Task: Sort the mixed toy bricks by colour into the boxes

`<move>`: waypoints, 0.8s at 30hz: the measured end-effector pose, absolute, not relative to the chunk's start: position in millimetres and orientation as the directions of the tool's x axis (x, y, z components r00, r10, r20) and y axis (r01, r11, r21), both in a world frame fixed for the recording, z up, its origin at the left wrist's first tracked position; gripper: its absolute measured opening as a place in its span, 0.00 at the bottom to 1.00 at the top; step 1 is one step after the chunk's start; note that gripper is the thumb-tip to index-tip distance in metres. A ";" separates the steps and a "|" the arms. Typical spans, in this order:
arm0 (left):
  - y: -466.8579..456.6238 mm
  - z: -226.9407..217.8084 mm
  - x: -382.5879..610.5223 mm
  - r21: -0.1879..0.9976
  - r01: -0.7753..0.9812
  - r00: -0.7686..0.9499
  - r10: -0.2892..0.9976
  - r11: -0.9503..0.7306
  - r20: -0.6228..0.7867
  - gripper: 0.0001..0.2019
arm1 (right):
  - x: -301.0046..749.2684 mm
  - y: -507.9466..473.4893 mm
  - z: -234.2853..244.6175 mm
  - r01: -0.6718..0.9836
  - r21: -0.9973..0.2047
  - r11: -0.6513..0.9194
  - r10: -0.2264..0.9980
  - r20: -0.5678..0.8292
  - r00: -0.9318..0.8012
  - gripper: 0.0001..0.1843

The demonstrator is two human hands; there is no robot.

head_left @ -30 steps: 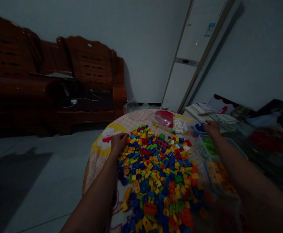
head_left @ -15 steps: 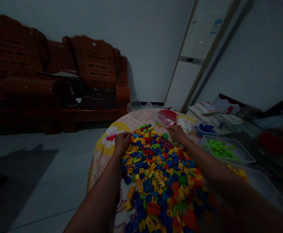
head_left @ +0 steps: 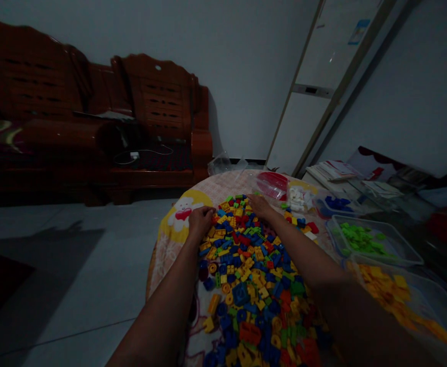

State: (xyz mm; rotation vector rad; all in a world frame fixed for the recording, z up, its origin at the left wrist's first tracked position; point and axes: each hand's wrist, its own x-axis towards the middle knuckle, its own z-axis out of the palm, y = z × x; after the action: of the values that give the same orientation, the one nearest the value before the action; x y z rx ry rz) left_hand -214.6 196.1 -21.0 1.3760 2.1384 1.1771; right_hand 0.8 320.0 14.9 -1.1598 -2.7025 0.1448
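A heap of colourful toy building blocks (head_left: 242, 255), yellow, blue, red, green and orange, is spread over a round table (head_left: 177, 250) covered with a pink and yellow cloth. My left hand (head_left: 201, 221) rests at the heap's far left edge, its fingers bent together by the blocks; what is between them, if anything, is too small and dark to make out. At the far end of the heap, my right hand (head_left: 261, 207) reaches down over the blocks with its fingers stretched out. Its forearm hides part of the heap's right side.
Clear tubs stand on the right: one with green pieces (head_left: 361, 239), one with yellow-orange pieces (head_left: 388, 290), one with blue pieces (head_left: 336, 204). White pieces (head_left: 300, 196) lie beside a red plastic container (head_left: 272, 184). A wooden sofa (head_left: 162, 117) stands behind left.
My right hand has moved left, from the heap's far right side onto its far end, and its fingers have straightened. My left hand stays by the left edge. The view has shifted slightly.
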 end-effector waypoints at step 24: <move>197.7 -23.5 -215.1 0.802 0.572 -0.468 0.871 0.171 0.149 0.16 | 55.7 282.4 39.3 0.741 -0.408 0.533 0.812 0.002 -0.583 0.12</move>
State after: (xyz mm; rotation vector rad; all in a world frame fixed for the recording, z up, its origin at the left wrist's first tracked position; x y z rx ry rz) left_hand -215.1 197.7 -23.5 1.3727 2.1082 1.2002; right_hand 55.7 282.4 39.3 -1.3220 -2.5779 0.5485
